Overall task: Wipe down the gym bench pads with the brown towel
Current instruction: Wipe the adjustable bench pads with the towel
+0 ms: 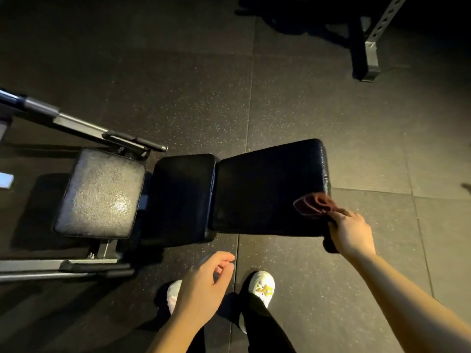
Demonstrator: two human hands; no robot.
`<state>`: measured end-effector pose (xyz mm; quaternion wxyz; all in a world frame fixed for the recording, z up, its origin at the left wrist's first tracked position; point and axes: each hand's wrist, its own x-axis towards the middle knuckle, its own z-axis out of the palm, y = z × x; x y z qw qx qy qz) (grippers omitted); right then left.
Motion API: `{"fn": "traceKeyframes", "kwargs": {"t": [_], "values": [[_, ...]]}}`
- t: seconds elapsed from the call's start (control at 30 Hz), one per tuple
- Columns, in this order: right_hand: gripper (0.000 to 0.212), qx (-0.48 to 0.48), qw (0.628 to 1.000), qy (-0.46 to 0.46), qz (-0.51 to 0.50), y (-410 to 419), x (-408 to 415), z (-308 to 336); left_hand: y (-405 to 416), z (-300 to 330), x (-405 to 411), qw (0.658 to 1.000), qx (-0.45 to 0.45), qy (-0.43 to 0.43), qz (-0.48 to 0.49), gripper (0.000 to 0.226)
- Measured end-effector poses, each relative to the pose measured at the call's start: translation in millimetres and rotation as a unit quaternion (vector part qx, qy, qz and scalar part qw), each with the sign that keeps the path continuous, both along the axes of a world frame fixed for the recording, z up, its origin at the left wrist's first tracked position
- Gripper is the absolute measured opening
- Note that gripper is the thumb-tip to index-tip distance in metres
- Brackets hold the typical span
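The gym bench runs left to right across the view, its long axis from about 9 o'clock to 3 o'clock, tilted slightly upward toward the right. Three pads sit in a row: a worn, speckled grey pad [100, 193] at the left, a smaller black middle pad [182, 194], and a long black pad [267, 189] at the right, smooth and glossy, with rounded corners.

The brown towel [314, 203] lies bunched on the long pad's surface at its near right corner, about 4 o'clock on that pad. The right hand [350, 231] pinches the towel's near edge, fingers curled round the cloth at the pad's corner. The left hand [204, 286] hangs apart from the bench at 6 o'clock, fingers loosely curled and holding nothing.

Steel frame bars [84, 128] slant away at 10 o'clock, and further bars [63, 267] run along at 8 o'clock. A perforated metal upright [377, 39] stands well apart at 1 o'clock. The floor [178, 85] is dark speckled rubber tile with visible seams. Two white shoes [262, 285] stand on it just below the bench, at 6 o'clock, between the forearms.
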<state>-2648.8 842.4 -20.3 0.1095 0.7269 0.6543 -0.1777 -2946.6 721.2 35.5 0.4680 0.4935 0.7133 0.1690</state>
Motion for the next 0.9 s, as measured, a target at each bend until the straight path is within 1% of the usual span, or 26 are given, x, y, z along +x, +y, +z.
{"fn": "traceKeyframes", "kwargs": {"t": [0.03, 0.1, 0.13, 0.2, 0.3, 0.4, 0.47, 0.5, 0.57, 0.67, 0.73, 0.77, 0.8, 0.83, 0.87, 0.9], "values": [[0.026, 0.016, 0.996, 0.069, -0.063, -2, 8, 10, 2, 10, 14, 1.0, -0.004, -0.014, 0.015, 0.017], [0.022, 0.032, 0.968, 0.183, -0.17, -9, 16, 35, 7, 26, 42, 0.999, -0.02, -0.041, 0.029, 0.018], [0.02, 0.033, 0.947, 0.24, -0.213, -14, 18, 49, 9, 34, 56, 0.998, -0.032, -0.053, 0.023, 0.018], [0.017, 0.02, 0.88, 0.375, -0.289, -26, 19, 81, 11, 50, 80, 0.996, -0.047, -0.073, 0.002, 0.017], [0.02, -0.005, 0.794, 0.509, -0.332, -41, 18, 127, 22, 70, 98, 0.995, -0.04, -0.084, -0.023, 0.019], [0.016, -0.062, 0.692, 0.63, -0.346, -45, 13, 165, 49, 85, 97, 0.995, 0.003, -0.095, -0.009, 0.037], [0.023, -0.101, 0.639, 0.682, -0.342, -43, 9, 184, 70, 96, 94, 0.993, 0.043, -0.114, 0.003, 0.051], [0.029, -0.115, 0.626, 0.694, -0.336, -40, 8, 191, 81, 103, 93, 0.99, 0.052, -0.134, 0.008, 0.056], [0.033, -0.134, 0.619, 0.704, -0.321, -32, 5, 207, 101, 117, 96, 0.978, 0.031, -0.205, 0.011, 0.059], [0.026, -0.131, 0.602, 0.719, -0.323, -20, 9, 228, 130, 137, 113, 0.948, -0.028, -0.316, -0.003, 0.061], [0.024, -0.115, 0.591, 0.726, -0.333, -12, 15, 240, 151, 148, 128, 0.928, -0.06, -0.367, -0.022, 0.056], [0.028, -0.105, 0.587, 0.727, -0.34, -7, 19, 245, 163, 156, 137, 0.923, -0.068, -0.377, -0.046, 0.051], [0.031, -0.094, 0.585, 0.729, -0.343, -2, 24, 249, 174, 160, 148, 0.92, -0.062, -0.378, -0.079, 0.04], [0.032, -0.082, 0.588, 0.728, -0.343, 2, 31, 252, 185, 163, 161, 0.923, -0.042, -0.364, -0.116, 0.025], [0.033, -0.068, 0.599, 0.723, -0.339, 6, 39, 255, 195, 168, 177, 0.925, -0.013, -0.348, -0.15, 0.016], [0.038, -0.052, 0.614, 0.713, -0.333, 9, 49, 259, 206, 174, 194, 0.927, 0.022, -0.328, -0.182, 0.023]]}}
